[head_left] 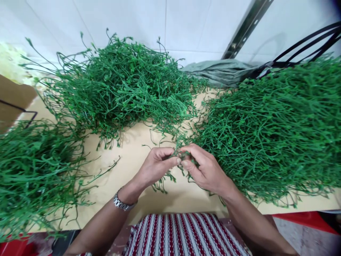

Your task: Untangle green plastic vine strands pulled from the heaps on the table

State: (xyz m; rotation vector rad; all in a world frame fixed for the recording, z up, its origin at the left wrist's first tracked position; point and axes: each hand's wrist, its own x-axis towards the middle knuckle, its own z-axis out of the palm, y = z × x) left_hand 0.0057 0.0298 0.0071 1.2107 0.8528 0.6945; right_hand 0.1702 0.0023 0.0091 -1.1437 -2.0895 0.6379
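Both hands meet over the table, thumbs and fingertips close together. My left hand (157, 163), with a metal watch (124, 202) on its wrist, pinches thin green artificial flower stems (172, 175). Facing it, my right hand (205, 167) has its thumb and fingers closed on stems from the same small tangle. Stem ends stick out above and below the fingers; how many each hand holds I cannot tell. Just right of my right hand spreads a large pile of green stems (277, 131).
A second heap of stems (128, 81) lies at the back, against the white wall (186, 25). Another pile (32, 174) covers the left end of the pale table (128, 156). Grey-green cloth (221, 71) and black curved bars (306, 42) stand behind. A brown box (16, 96) is far left.
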